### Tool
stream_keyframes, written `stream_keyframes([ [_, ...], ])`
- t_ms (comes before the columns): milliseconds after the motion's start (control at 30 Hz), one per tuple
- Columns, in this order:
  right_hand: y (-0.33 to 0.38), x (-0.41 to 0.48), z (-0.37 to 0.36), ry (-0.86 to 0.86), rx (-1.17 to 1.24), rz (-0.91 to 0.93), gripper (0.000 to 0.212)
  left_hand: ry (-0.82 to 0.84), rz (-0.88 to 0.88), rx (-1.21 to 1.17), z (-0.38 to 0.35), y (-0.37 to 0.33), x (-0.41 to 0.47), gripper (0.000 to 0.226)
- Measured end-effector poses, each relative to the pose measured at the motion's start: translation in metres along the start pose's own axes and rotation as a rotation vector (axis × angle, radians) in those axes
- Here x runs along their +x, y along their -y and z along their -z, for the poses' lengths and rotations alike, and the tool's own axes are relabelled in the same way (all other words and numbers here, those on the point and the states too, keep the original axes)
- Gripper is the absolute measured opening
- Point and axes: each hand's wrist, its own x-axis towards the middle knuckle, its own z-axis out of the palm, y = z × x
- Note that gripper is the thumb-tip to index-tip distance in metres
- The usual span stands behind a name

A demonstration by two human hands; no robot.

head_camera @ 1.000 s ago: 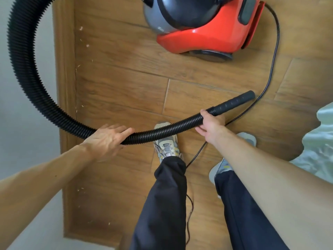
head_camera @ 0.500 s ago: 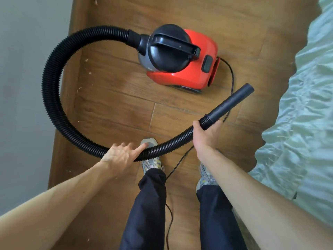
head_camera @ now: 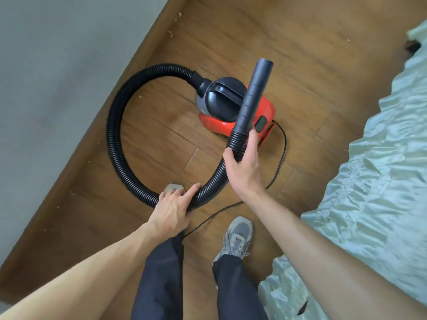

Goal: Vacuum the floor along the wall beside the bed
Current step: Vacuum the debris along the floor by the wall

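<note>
The right hand (head_camera: 245,167) is gripping the hose (head_camera: 113,135) where it meets the nozzle tube (head_camera: 253,95), thumb and fingers clamped round it. The left hand (head_camera: 173,206) is holding the hose's near bend, fingers curled over it, forefinger lying along it. The red vacuum cleaner (head_camera: 217,123) is sitting on the floor (head_camera: 231,31) between the left wall (head_camera: 57,65) and the right bed (head_camera: 381,158).

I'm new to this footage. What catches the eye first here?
A red vacuum sits on the wood floor, its black hose looping toward the wall. The right hand grips the hose below the raised nozzle; the left hand holds the loop's near end. A pale green bedspread fills the right side.
</note>
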Motion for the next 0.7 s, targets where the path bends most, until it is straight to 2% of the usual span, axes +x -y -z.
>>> stream_keyframes([
  [133, 0.020, 0.000, 0.003, 0.251, -0.089, 0.149, 0.083, -0.039, -0.009, -0.382, 0.004, -0.021, -0.009, 0.062],
  [267, 0.036, -0.001, -0.007, 0.404, -0.169, 0.248, 0.089, -0.122, -0.007, -0.588, 0.010, -0.033, -0.025, 0.040],
  [333, 0.041, -0.004, -0.016, 0.480, -0.205, 0.309, 0.091, -0.161, 0.046, -0.657, 0.009, -0.033, -0.035, 0.031],
  [533, 0.059, -0.026, -0.052, 0.700, -0.316, 0.410, 0.094, -0.271, 0.264, -0.875, 0.004, -0.032, -0.061, 0.024],
  [700, 0.071, -0.048, -0.098, 0.864, -0.395, 0.484, 0.095, -0.345, 0.453, -1.176, 0.002, -0.020, -0.084, 0.023],
])
